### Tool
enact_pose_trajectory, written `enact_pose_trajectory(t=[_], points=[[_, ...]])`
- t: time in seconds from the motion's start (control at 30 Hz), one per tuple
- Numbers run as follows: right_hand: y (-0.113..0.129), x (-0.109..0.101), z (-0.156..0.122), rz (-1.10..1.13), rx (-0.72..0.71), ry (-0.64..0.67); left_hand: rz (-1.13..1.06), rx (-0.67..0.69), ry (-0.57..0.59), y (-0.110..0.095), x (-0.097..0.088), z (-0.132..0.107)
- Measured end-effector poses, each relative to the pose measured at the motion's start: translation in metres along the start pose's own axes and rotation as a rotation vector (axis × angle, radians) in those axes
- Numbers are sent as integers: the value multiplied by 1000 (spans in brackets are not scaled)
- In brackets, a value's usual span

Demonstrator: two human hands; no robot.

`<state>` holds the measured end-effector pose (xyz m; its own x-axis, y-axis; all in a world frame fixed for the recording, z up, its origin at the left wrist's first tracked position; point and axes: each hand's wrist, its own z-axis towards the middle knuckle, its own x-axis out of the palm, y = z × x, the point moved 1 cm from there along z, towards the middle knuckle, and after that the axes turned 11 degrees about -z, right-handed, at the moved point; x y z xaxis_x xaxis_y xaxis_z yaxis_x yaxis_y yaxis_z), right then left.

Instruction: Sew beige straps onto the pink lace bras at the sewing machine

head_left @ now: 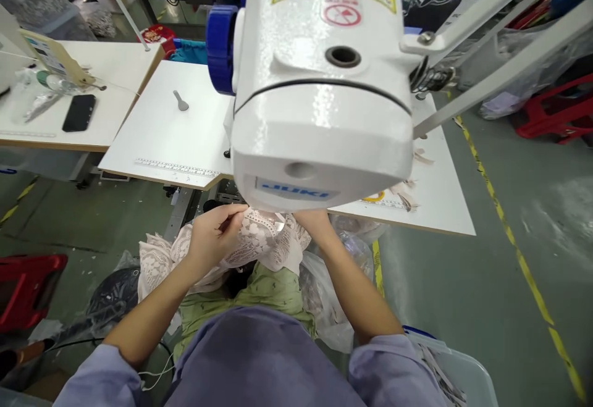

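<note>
A white sewing machine [319, 92] fills the upper middle of the head view and hides the needle area. Just below its front end my left hand [215, 234] is pinched on a piece of pale pink lace fabric [264, 243]. The lace spreads over my lap and hangs down to the left. My right hand [315, 218] reaches under the machine head; only its back and wrist show, the fingers are hidden. It touches the lace's right edge.
The white sewing table [180, 129] carries a printed ruler strip [178, 167] and a small grey spoon-shaped tool [180, 101]. Fabric scraps [407, 194] lie at its right front. A black phone [79, 112] rests on the left table. Clear plastic bags [324, 296] sit beside my knees.
</note>
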<state>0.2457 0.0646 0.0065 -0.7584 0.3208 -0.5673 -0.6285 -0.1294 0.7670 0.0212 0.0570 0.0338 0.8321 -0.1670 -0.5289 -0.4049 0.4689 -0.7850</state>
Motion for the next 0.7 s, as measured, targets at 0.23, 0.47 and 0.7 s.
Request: enact_pose_trajectory(t=[0.23,0.47,0.7], points=[[3,-5,0,45,16,13,-40,-45,-20,0,2,1],[4,-7,3,56,-8,29,-52,-8,17,-4,9,4],[1,-8,5,46,-20,42,-25,-7,40,-9,11,7]])
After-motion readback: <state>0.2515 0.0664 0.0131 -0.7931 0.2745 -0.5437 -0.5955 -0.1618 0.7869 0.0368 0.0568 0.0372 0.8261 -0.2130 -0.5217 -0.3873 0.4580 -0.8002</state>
